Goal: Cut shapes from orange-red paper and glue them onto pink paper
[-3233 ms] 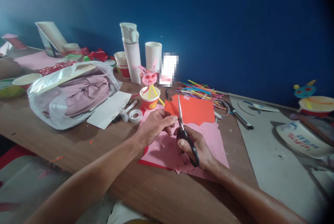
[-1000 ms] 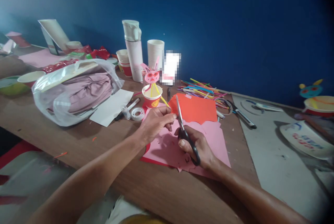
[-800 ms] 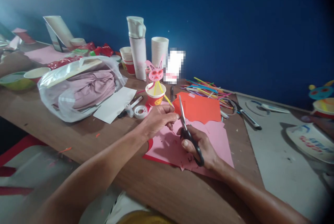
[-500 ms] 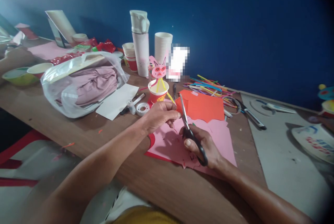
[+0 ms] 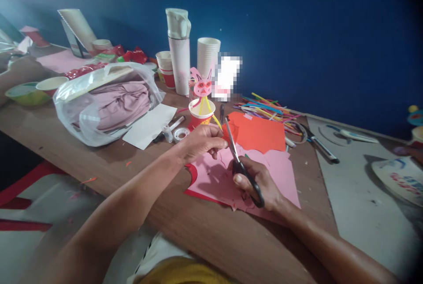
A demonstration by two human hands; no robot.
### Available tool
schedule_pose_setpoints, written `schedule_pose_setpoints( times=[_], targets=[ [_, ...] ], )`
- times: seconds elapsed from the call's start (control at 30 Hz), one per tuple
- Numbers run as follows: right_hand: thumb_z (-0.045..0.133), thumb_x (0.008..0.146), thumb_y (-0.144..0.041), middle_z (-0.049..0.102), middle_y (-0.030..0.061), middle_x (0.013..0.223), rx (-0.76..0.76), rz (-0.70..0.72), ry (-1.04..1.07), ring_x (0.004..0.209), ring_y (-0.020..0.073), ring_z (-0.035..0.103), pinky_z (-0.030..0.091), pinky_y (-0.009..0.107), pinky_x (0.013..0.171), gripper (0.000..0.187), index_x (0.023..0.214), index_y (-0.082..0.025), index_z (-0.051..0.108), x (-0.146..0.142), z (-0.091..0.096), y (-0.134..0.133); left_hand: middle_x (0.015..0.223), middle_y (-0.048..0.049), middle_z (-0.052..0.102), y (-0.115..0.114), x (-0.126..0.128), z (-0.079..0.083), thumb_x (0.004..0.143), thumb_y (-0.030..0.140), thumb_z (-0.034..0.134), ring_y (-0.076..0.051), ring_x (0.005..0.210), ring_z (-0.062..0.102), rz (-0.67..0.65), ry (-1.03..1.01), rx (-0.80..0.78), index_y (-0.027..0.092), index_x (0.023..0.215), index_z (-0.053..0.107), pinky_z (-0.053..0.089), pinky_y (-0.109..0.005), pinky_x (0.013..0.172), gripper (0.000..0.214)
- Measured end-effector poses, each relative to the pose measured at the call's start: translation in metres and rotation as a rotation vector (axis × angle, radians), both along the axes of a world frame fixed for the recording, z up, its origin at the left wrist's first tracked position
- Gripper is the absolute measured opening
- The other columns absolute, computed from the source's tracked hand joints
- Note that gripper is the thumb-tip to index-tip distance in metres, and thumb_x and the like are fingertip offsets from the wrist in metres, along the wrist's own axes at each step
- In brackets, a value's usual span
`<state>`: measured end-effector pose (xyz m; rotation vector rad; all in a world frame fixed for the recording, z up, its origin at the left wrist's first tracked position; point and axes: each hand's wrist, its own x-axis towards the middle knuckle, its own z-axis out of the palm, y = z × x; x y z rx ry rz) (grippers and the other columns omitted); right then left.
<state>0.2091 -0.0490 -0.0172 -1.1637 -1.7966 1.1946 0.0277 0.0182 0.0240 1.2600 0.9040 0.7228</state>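
Note:
My right hand (image 5: 256,180) is wrapped around the black handles of a pair of scissors (image 5: 245,173), whose blades point up and away. Beside the blades, my left hand (image 5: 205,140) is closed in a pinch on a small piece of orange paper (image 5: 231,132), partly hidden behind the fingers and blades. Beneath both hands lies pink paper (image 5: 277,173) with cut edges, over some red paper. A larger orange sheet (image 5: 264,132) rests just behind. Past my left hand stands a paper cup (image 5: 200,118) with a pink paper animal face (image 5: 202,87) on yellow stems.
Left of the cup are a tape roll (image 5: 181,134), a white card (image 5: 150,125) and a plastic bag (image 5: 79,129) holding mauve cloth. Behind stand a white tumbler (image 5: 180,61) and stacked cups (image 5: 208,54). Coloured sticks (image 5: 264,107) and a utility knife (image 5: 322,148) lie right. Another person's hand (image 5: 23,72) shows far left.
The camera view has shifted slightly. Both hands keep nearly the same pose, with the scissors still beside the small orange paper.

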Motion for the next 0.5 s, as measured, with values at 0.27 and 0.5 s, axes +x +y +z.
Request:
schedule_pose_setpoints(
  times=[0.27, 0.5],
  targets=[
    [0.054, 0.075, -0.057, 0.045, -0.0022, 0.058, -0.044, -0.001, -0.001, 0.05, 0.0097, 0.041, 0.033, 0.021, 0.043, 0.041, 0.072, -0.016, 0.051, -0.0012, 0.0017, 0.001, 0.051, 0.0031, 0.051, 0.0015, -0.0021, 0.0004, 0.068, 0.01, 0.058, -0.005, 0.043, 0.048, -0.015, 0.005, -0.019, 0.011, 0.062, 0.058, 0.038, -0.017, 0.044, 0.006],
    [0.054, 0.074, -0.058, 0.047, -0.0018, 0.059, -0.05, -0.07, 0.018, 0.05, 0.0102, 0.043, 0.036, 0.022, 0.044, 0.042, 0.078, -0.016, 0.053, -0.0024, 0.0041, 0.0004, 0.054, 0.0033, 0.05, -0.0012, 0.0017, 0.0007, 0.072, 0.019, 0.06, -0.005, 0.046, 0.049, -0.055, -0.022, -0.042, 0.011, 0.066, 0.057, 0.043, -0.019, 0.049, 0.01]
  ],
)
